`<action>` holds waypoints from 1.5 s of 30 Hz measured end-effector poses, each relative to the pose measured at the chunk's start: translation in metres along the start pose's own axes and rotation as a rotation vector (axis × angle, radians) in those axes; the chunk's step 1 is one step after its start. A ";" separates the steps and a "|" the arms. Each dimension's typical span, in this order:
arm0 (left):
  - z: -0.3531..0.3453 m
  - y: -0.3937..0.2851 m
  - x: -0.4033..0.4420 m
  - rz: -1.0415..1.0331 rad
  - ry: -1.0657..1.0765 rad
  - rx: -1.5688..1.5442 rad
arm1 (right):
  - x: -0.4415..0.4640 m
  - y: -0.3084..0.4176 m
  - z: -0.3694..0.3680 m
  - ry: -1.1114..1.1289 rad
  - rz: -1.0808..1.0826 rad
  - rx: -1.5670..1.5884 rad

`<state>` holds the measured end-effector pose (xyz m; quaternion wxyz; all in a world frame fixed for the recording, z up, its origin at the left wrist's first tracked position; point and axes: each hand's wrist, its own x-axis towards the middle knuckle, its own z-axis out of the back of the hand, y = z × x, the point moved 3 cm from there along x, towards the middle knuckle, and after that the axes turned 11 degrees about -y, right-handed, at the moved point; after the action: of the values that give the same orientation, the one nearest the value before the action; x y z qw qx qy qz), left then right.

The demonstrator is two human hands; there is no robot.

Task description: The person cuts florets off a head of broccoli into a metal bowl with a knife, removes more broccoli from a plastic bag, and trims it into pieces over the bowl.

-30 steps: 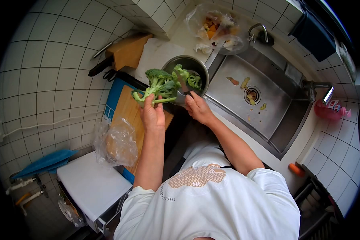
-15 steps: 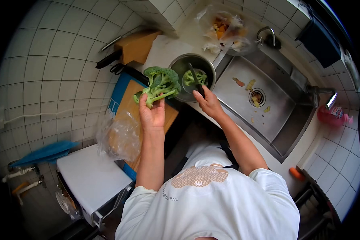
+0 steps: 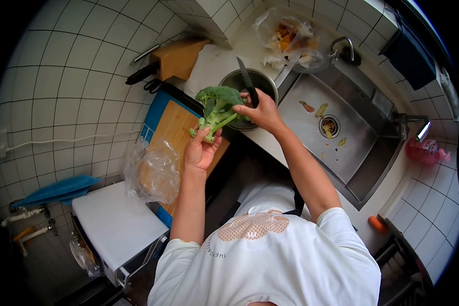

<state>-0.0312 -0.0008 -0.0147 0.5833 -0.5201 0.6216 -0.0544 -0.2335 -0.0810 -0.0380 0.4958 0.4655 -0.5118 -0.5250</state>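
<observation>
A large head of broccoli (image 3: pixel 218 104) is gripped low on its stalk by my left hand (image 3: pixel 201 150), its crown tipped up and away from me. In my right hand (image 3: pixel 262 111) is a knife (image 3: pixel 247 80) with a black handle, the blade pointing up and away. That hand's thumb reaches to the broccoli's right side. Just behind both hands stands a round metal pot (image 3: pixel 268 84) on the counter. The hands and broccoli cover much of its opening, so its contents are mostly hidden.
Right of the pot is a steel sink (image 3: pixel 311 137) with peelings around its drain. A plastic bag of scraps (image 3: pixel 288 38) lies behind it. At left are a wooden cutting board (image 3: pixel 176 125), a clear plastic bag (image 3: pixel 155 171), and a knife block (image 3: pixel 181 56). A pink bottle (image 3: pixel 426 151) stands far right.
My right hand has risen from over the pot to the broccoli, its knife blade swinging upward. My left hand has shifted slightly right and lower with the broccoli.
</observation>
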 end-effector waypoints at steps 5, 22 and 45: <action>0.001 -0.005 -0.004 0.028 0.022 0.113 | 0.017 0.019 0.003 0.096 -0.017 -0.189; 0.000 0.015 0.011 0.132 0.126 0.088 | -0.035 0.017 0.015 -0.013 0.080 -0.050; -0.017 -0.007 0.014 -0.006 0.129 0.208 | -0.048 0.002 0.022 0.232 0.148 -0.443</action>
<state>-0.0371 -0.0229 -0.0134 0.5929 -0.4539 0.6472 -0.1536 -0.2512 -0.0311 -0.0358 0.6780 0.3641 -0.3567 -0.5297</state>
